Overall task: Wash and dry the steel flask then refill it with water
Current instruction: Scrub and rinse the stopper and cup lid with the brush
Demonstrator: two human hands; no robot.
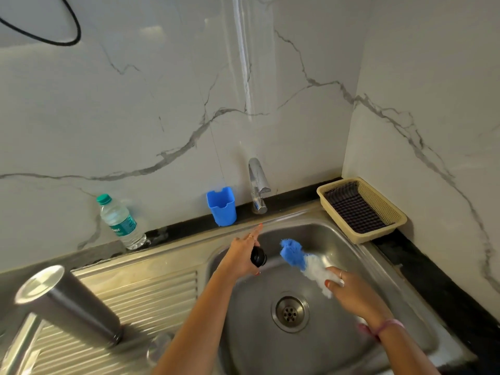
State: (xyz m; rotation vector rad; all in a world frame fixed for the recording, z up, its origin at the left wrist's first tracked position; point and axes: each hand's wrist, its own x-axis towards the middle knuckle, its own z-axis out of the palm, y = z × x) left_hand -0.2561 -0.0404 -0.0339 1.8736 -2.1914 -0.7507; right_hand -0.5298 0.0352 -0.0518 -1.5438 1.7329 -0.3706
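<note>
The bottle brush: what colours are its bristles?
Blue at the tip, white nearer the handle; head view.

Setting: home kitchen, sink corner. Evidence: stainless steel sink (378,272) with ribbed drainboard (140,296) set into a dark counter (438,282); chrome tap (258,185) at the back edge; white marble-patterned wall tiles (162,104) on two sides. Also noted: blue plastic holder (221,205), water bottle (120,221), beige basket (389,209) holding a dark checked cloth (351,207)
</note>
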